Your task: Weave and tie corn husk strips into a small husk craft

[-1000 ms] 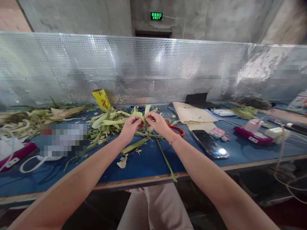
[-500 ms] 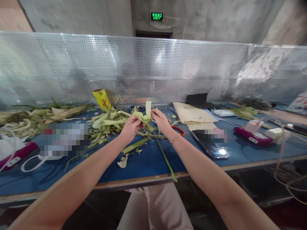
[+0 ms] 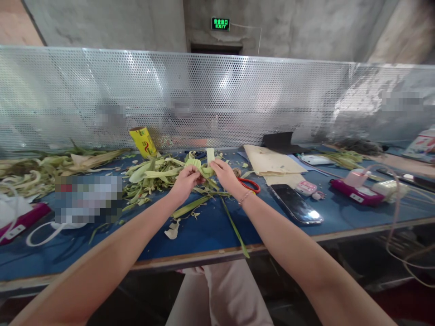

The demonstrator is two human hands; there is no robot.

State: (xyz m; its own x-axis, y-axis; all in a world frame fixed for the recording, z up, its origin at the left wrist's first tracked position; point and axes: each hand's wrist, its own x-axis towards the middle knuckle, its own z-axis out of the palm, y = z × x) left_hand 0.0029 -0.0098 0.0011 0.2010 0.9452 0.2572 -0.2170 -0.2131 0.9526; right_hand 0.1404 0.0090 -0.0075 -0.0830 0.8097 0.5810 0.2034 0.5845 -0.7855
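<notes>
Both hands meet above the middle of the blue table (image 3: 200, 240). Pinched in my left hand (image 3: 187, 181) is the left side of a folded pale green leaf strip (image 3: 205, 171). My right hand (image 3: 224, 174) grips the same strip from the right, with its thumb and finger at the base of an end that stands upright. A pile of green leaf pieces (image 3: 152, 174) lies to the left of my left hand. Red-handled scissors (image 3: 250, 184) rest beside my right wrist, their blades hidden.
A yellow tube (image 3: 143, 141) stands near the perforated screen (image 3: 224, 99). On the right are brown paper (image 3: 272, 162), a phone (image 3: 295, 203), a pink case (image 3: 306, 188) and a magenta power strip (image 3: 356, 192) with cables. Dried husks (image 3: 91, 159) lie at left.
My right hand has moved slightly down and left, closer to my left hand, onto the strip's upright end. That end sits a little lower. The view has shifted slightly.
</notes>
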